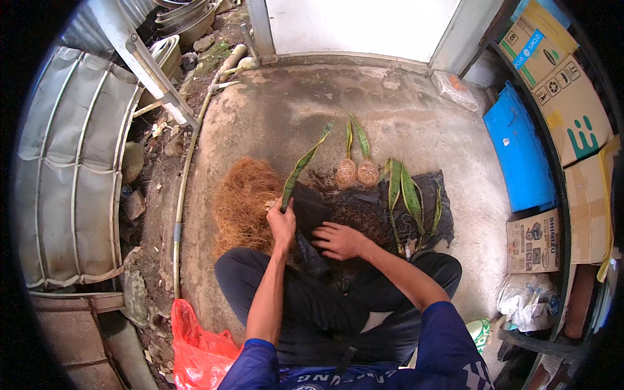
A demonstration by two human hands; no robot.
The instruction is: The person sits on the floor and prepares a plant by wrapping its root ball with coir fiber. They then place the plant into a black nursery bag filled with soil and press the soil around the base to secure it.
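Note:
My left hand grips the lower end of a long snake plant leaf, which rises tilted to the upper right. Fingers apart, my right hand is over the near edge of dark soil, beside the black plastic sheet. Whether its fingertips touch the sheet is hard to tell. A heap of brown coconut fibre lies just left of my left hand. Beyond the soil stand two string-wrapped root balls, each with a leaf. Several loose snake plant leaves lie right of the soil.
A small white-topped item with thread lies by my right knee. Cardboard boxes fill a rack on the right, near a blue panel. A red plastic bag sits lower left. A pipe edges the concrete floor.

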